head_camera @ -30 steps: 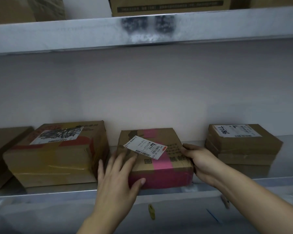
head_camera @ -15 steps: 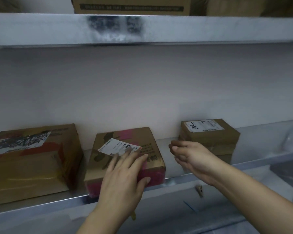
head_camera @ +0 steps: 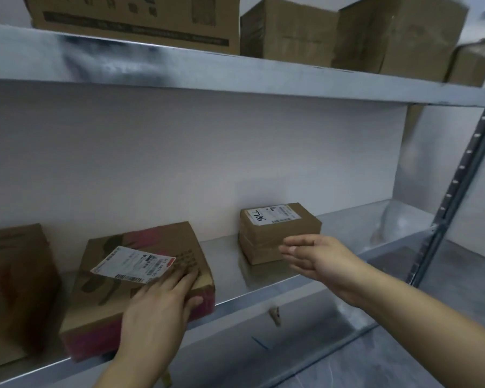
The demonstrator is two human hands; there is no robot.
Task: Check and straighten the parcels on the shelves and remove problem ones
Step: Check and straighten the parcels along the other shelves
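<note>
There — small parcel (head_camera: 280, 233), label (head_camera: 269, 215) with handwritten "7786" — right hand (head_camera: 319, 259) near.

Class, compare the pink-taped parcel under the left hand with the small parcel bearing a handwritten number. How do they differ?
The pink-taped parcel is broader; the small parcel is more compact. The pink-taped parcel's label lies askew; the small parcel's sits square. The left hand rests flat on the pink-taped parcel; the open right hand is before the small parcel, contact unclear. Both are brown cardboard on one shelf.
</note>
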